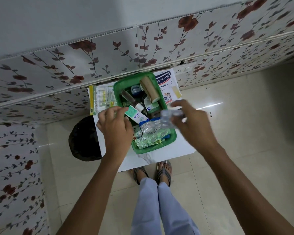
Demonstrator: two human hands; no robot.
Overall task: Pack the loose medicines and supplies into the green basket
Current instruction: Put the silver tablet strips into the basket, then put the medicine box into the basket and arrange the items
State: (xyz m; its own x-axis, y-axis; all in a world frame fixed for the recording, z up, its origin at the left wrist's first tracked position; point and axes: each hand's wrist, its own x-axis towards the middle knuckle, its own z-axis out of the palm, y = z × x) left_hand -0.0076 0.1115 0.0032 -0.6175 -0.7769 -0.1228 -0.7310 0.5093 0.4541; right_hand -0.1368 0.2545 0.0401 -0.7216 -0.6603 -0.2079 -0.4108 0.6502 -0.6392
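The green basket (171, 140) sits on a small white table (159, 158). Inside it lie a tan bandage roll (149, 89), small bottles (134, 90), a white-and-green Optibex box (136, 115) and foil blister strips (149, 135). My left hand (115, 123) hovers over the basket's left edge, fingers curled beside the Optibex box; whether it grips the box is unclear. My right hand (188, 118) is over the basket's right side and pinches a blurred clear blister strip (168, 118). A Hansaplast box (166, 85) lies outside the basket on the right, a cotton-bud pack (103, 98) on the left.
A dark round bin (82, 139) stands on the floor left of the table. Floral-patterned wall panels (58, 68) close in behind and to the left. My sandalled feet (153, 172) are at the table's near edge on the beige tiled floor (236, 133).
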